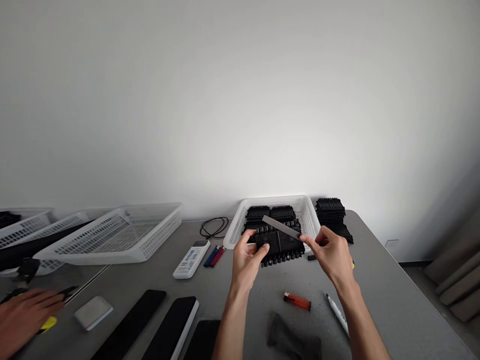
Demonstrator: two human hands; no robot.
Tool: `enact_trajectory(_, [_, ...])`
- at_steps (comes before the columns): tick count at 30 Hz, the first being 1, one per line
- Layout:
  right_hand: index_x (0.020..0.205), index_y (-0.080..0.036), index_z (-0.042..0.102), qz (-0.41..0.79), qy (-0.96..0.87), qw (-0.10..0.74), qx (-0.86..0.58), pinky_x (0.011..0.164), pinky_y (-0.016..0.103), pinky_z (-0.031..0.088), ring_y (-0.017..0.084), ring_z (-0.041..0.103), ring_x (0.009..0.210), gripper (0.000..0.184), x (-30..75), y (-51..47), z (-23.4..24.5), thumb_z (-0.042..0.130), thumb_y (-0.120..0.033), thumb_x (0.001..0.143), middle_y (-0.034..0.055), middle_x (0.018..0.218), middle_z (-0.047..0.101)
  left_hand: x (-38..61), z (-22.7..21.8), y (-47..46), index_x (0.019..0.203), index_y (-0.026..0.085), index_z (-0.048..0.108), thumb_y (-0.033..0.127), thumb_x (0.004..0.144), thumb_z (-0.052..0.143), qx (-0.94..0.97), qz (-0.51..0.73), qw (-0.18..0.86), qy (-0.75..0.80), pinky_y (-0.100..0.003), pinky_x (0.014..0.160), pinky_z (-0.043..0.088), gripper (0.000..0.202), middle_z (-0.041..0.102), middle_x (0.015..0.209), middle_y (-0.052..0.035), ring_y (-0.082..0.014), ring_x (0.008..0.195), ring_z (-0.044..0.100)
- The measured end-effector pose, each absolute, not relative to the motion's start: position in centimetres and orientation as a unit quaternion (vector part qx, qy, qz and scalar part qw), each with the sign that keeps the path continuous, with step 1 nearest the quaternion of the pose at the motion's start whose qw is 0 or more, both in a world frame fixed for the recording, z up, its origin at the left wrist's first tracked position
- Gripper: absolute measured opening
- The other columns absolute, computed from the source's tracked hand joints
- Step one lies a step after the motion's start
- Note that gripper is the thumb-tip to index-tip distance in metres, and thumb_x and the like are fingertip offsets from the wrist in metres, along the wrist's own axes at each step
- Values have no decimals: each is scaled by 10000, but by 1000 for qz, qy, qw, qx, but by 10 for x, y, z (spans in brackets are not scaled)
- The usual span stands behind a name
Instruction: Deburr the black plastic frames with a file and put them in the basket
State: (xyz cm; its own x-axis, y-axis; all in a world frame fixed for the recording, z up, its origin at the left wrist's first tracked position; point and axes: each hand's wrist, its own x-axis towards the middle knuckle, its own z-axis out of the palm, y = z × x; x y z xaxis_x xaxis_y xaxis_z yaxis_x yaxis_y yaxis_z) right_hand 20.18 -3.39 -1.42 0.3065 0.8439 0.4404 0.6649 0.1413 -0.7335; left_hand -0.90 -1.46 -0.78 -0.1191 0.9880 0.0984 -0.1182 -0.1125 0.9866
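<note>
- Left hand (248,260) has a black part (276,247) in its grip, thumb on the near face, fingers curled around the edge. Closed up on it, not loose.
- Right hand (330,250) is pinching one end of a flat grey strip (279,226) between thumb and fingers, the others folded in.
- The part's up off the table (255,300), tilted, one face towards the camera, with little teeth along its long edges. The strip slants across its upper edge; can't tell if the two actually touch.
- Behind all that, a white basket (235,228) with more of the same black pieces (282,213) in it. Right of the basket, a stack (330,212) of similar ones.
- Nearer the camera, between the forearms: an orange lighter (297,301) and a dark blurry thing (290,337), no clue what. A white marker (337,314) lies by the right forearm.
- Left of the basket: a black cable (213,228) in a loop, a white power bank (190,261), then blue (211,256) and red (217,256) lighters side by side.
- Front left, some dark slabs (131,322) and a small pale box (93,312).
- Far left, a bigger basket (159,240), plus someone else's hand (32,315), too blurred to read its grip.
</note>
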Motion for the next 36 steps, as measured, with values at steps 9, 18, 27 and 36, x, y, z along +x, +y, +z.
enact_trajectory(9, [653, -228, 457, 94, -500, 497, -703, 469, 244, 271, 155, 458, 517, 523, 227, -28, -16, 471, -717, 837, 19, 582, 558, -12, -7, -14, 1036, 173, 520, 284, 631, 753, 473, 576, 472, 471, -216, 626, 467, 480, 679, 621, 9, -154, 623, 646])
enact_trajectory(18, [1078, -205, 512, 200, -538, 531, -623, 686, 356, 473, 242, 571, 816, 616, 176, -29, -16, 636, -690, 721, 103, 1045, 582, 11, -9, -23, 965, 192, 485, 279, 718, 668, 554, 509, 449, 482, -208, 566, 443, 320, 699, 667, -7, -152, 599, 631])
enact_trajectory(27, [936, -206, 538, 238, -525, 555, -599, 631, 305, 415, 176, 503, 680, 425, 197, -19, -23, 510, -621, 847, 30, 848, 559, 5, -15, -16, 988, 194, 464, 278, 699, 690, 536, 520, 471, 469, -198, 573, 419, 376, 685, 643, 2, -136, 585, 607])
enact_trajectory(36, [896, -176, 579, 276, -550, 572, -542, 690, 303, 419, 201, 538, 764, 421, 187, -19, -27, 592, -588, 808, 49, 821, 612, 6, -16, -16, 1005, 203, 523, 301, 723, 691, 568, 521, 426, 474, -225, 630, 465, 342, 670, 778, 1, -158, 703, 633])
